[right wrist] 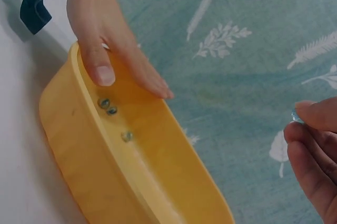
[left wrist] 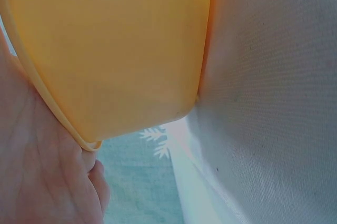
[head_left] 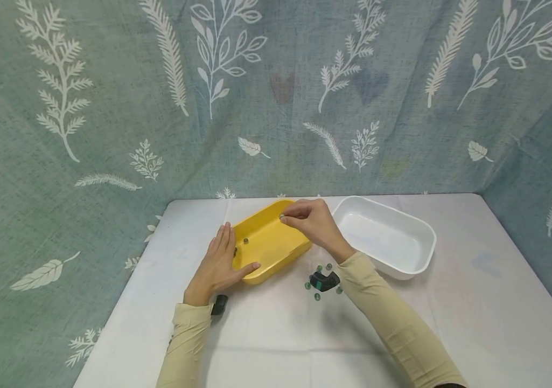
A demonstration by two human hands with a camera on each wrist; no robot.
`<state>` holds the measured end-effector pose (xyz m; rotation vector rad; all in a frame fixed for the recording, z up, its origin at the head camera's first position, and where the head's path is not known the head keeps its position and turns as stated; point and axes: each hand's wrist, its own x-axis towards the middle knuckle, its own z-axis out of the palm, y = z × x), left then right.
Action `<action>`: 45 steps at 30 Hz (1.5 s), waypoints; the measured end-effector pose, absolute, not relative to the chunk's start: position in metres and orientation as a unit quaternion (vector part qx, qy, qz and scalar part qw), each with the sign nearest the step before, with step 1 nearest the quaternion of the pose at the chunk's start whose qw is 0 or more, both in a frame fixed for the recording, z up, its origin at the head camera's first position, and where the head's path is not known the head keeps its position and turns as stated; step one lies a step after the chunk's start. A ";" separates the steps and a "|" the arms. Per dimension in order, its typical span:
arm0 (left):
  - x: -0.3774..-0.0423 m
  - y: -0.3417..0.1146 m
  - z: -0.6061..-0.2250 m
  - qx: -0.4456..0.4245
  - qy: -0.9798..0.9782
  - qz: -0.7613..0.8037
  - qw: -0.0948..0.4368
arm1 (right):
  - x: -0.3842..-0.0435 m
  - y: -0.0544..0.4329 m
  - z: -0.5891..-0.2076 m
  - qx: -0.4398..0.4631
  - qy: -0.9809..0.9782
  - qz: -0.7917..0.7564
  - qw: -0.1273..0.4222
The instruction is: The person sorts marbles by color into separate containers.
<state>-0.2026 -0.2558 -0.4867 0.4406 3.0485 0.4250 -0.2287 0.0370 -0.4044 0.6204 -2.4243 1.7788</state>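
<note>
My right hand (head_left: 315,222) pinches a small clear greenish glass marble (head_left: 283,216) between thumb and fingertips, above the far right part of a yellow tray (head_left: 276,242). In the right wrist view the marble (right wrist: 296,115) peeks out at the fingertips. My left hand (head_left: 218,264) rests on the tray's left end, its fingers straight along the rim and its thumb reaching over the near side. Three marbles (right wrist: 126,136) lie on the tray's floor close to the left hand. The left wrist view shows the palm (left wrist: 42,155) against the tray's outer wall (left wrist: 116,56).
A white tray (head_left: 418,264) stands to the right of the yellow one, partly behind my right wrist. Several green glass marbles (head_left: 317,296) lie loose on the white-covered table (head_left: 276,328) in front of the trays. A leaf-patterned green cloth (head_left: 276,134) hangs behind the table.
</note>
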 end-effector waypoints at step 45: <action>-0.201 -0.256 -0.486 0.139 0.979 0.146 0.018 | -0.250 -0.010 -0.429 0.165 -0.843 0.511 -0.019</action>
